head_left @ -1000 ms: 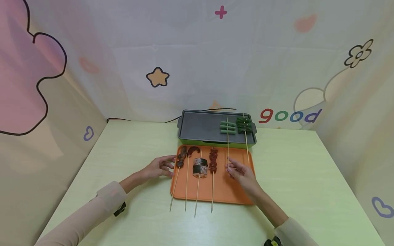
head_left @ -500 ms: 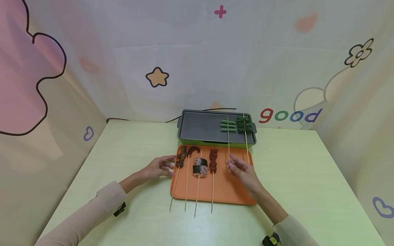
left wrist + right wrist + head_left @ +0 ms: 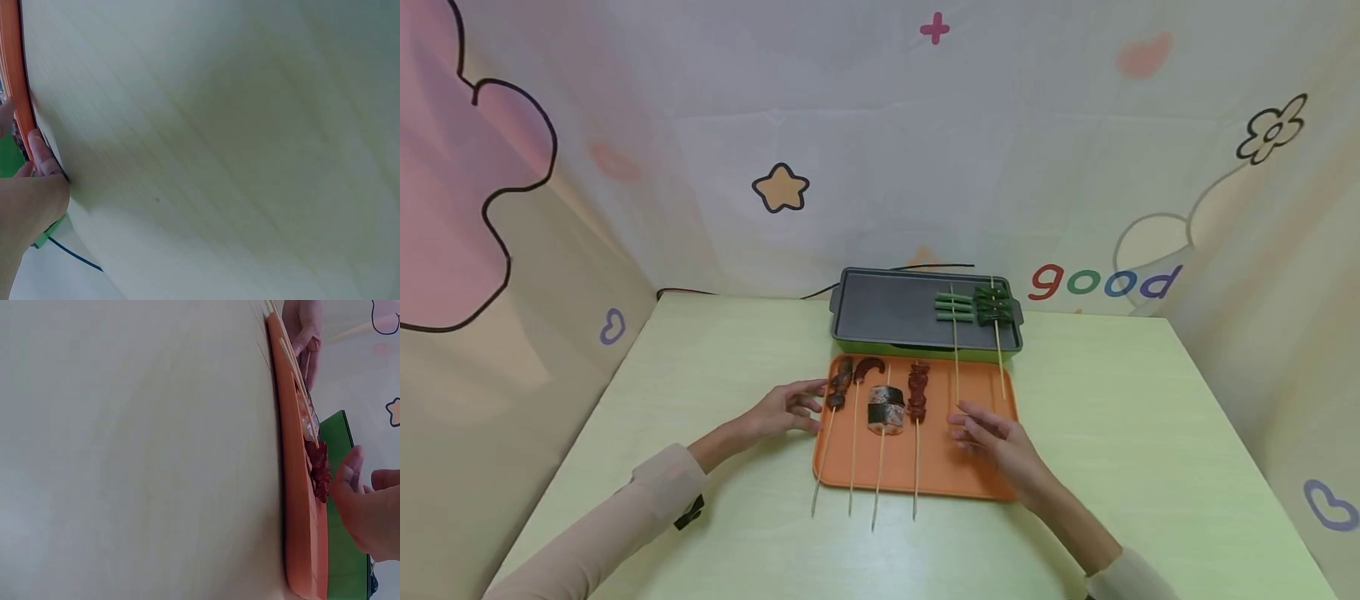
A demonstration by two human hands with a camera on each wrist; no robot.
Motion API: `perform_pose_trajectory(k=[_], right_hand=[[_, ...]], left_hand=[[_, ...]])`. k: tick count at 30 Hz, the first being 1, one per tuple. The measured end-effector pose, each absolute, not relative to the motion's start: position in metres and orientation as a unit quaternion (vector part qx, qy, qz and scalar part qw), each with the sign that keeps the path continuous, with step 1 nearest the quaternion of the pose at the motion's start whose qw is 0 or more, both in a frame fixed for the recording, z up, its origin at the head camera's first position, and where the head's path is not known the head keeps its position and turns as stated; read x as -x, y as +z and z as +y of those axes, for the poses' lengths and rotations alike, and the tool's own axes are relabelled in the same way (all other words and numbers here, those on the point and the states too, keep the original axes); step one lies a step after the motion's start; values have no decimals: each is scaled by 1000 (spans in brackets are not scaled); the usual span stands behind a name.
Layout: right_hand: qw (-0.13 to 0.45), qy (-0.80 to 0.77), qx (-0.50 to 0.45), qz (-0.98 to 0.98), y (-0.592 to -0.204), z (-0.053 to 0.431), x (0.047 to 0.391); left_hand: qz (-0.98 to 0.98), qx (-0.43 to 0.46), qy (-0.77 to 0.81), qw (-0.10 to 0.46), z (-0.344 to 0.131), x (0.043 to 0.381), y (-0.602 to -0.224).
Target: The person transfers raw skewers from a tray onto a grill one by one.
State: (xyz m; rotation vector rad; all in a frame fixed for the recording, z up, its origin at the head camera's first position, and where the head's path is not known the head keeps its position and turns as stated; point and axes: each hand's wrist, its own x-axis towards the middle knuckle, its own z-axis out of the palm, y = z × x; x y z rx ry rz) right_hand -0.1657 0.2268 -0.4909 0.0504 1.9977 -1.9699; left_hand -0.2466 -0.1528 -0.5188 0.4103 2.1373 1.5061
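My left hand (image 3: pixel 782 410) rests at the left edge of the orange tray (image 3: pixel 880 472), its fingers touching the rim. My right hand (image 3: pixel 1000 446) hovers over the tray's right side, fingers loosely bent with nothing between them. Just beyond its fingertips is the stick end of the green bean skewer (image 3: pixel 954 315), whose beans lie on the dark griddle (image 3: pixel 887 308). Beside it on the griddle lies a leafy green vegetable skewer (image 3: pixel 994 308). On the tray lie a mushroom-like brown skewer (image 3: pixel 840 387), a curled dark red tentacle skewer (image 3: pixel 869 367), a seaweed-wrapped roll skewer (image 3: pixel 886 410) and a red meat skewer (image 3: pixel 917 392).
The griddle's green base (image 3: pixel 865 347) stands right behind the tray. Several skewer sticks jut past the tray's front edge over the pale table (image 3: pixel 737 533). A black cord (image 3: pixel 816 292) runs behind the griddle, along the patterned cloth backdrop (image 3: pixel 850 108).
My right hand has let go of the green bean skewer's stick and drawn back toward me. The beans shifted slightly back on the griddle. My left hand stays at the tray's edge.
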Motion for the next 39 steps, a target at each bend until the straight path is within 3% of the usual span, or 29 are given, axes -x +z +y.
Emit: perform_pose_trajectory(k=[16, 24, 39], right_hand=[[365, -717, 60, 591, -495, 219, 108], [381, -730, 32, 566, -502, 203, 105], [358, -735, 2, 576, -503, 198, 103]], left_hand=[[778, -159, 556, 245, -150, 246, -520], [781, -145, 553, 250, -150, 247, -519], [779, -155, 556, 245, -151, 247, -519]])
